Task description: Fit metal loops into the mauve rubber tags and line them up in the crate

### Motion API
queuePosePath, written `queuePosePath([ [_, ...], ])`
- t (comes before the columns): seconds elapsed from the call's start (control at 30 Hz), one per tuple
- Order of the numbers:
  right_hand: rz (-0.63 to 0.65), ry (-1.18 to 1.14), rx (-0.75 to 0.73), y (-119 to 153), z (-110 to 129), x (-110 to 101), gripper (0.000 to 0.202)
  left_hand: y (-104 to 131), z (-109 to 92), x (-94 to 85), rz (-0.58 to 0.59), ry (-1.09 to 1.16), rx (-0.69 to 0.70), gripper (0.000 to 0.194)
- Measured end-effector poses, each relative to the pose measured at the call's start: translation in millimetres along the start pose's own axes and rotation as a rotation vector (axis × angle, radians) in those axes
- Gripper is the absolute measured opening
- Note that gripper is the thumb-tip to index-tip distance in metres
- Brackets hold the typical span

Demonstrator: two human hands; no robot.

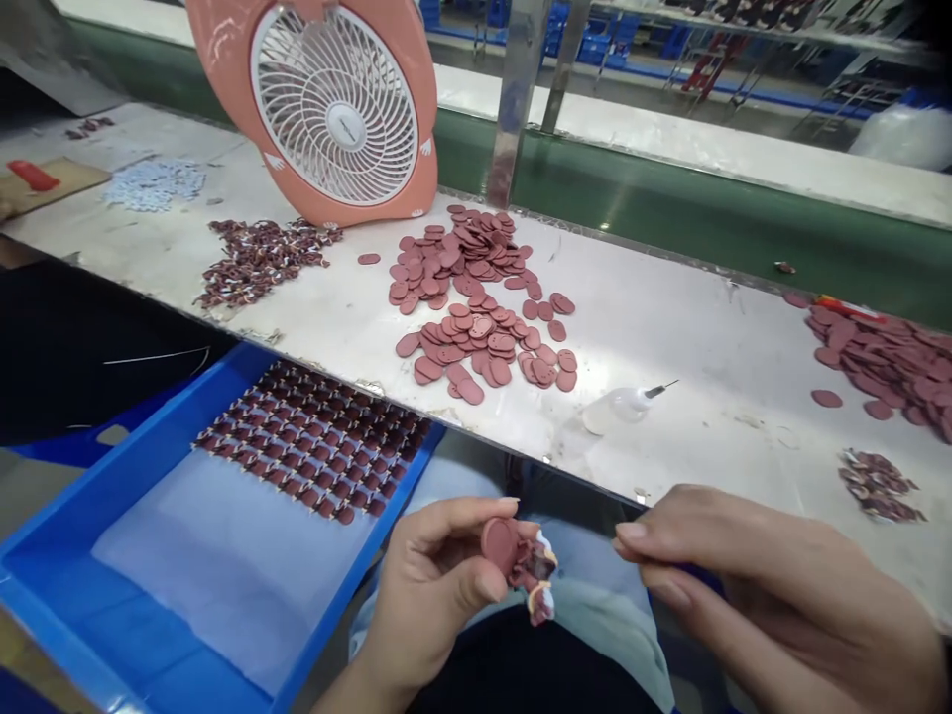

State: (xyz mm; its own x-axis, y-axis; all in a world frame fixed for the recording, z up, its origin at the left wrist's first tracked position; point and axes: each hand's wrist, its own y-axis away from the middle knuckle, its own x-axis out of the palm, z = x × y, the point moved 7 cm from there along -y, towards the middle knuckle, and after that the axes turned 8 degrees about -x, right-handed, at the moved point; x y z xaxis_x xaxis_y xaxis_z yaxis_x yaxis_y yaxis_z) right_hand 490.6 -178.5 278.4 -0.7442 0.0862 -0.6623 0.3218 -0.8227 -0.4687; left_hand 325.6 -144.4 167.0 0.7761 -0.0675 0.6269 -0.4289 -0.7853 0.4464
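Observation:
My left hand [438, 585] pinches a small painted figurine [536, 575] by its maroon oval base [500, 544], holding it over my lap. Brown, white and tan parts of the figurine stick out to the right. To the right of it, my right hand [766, 585] has thumb and forefinger brought together; anything between the tips is too small or hidden to make out. Beyond the hands, maroon oval discs [476, 342] lie in a loose heap on the white bench [714, 426]. A small translucent bottle with a needle tip [623, 409] lies on its side near the bench edge.
At lower left a blue tray [45, 595] holds rows of finished-looking figurines [304, 436] on white sheeting. A coral fan [346, 124] stands behind a pile of small brown parts [260, 260]. More maroon discs [885, 362] and brown pieces [882, 486] lie at right.

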Motion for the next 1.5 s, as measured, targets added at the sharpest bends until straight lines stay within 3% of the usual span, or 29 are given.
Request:
queuePosePath([
  [0.17,0.059,-0.190,0.092,-9.9,-12.5,34.7,0.022,-3.7,27.3,-14.7,0.114,0.189,-0.367,0.041],
  [0.23,0.113,-0.280,0.126,-13.2,-14.3,49.8,0.025,-3.3,33.6,-21.0,0.118,0.233,-0.432,0.038],
  [0.57,0.210,-0.383,0.183,-26.3,-14.7,78.1,0.026,2.1,31.7,-29.6,0.146,0.270,-0.409,0.035],
  [0.8,0.238,-0.415,0.231,-28.2,-18.1,88.5,0.021,-0.1,27.7,-34.3,0.140,0.226,-0.395,0.044],
  [0.9,0.188,-0.414,0.191,-31.2,-16.3,90.4,0.020,-1.9,27.0,-36.6,0.139,0.219,-0.402,0.056],
  [1.0,0.063,-0.253,0.090,-32.6,-12.3,90.7,0.016,-2.0,24.2,-48.9,-0.015,0.201,-0.313,0.060],
  [1.13,-0.140,0.111,-0.105,-26.9,-0.4,97.8,0.024,12.1,3.1,-75.2,-0.385,0.078,0.081,0.032],
  [1.27,-0.184,0.204,-0.234,-21.8,6.1,119.1,0.041,19.6,-8.4,-75.7,-0.405,-0.051,0.222,0.028],
  [1.5,-0.119,0.185,-0.268,-27.3,8.3,147.8,0.037,18.6,-13.7,-89.4,-0.511,-0.053,0.218,0.022],
])
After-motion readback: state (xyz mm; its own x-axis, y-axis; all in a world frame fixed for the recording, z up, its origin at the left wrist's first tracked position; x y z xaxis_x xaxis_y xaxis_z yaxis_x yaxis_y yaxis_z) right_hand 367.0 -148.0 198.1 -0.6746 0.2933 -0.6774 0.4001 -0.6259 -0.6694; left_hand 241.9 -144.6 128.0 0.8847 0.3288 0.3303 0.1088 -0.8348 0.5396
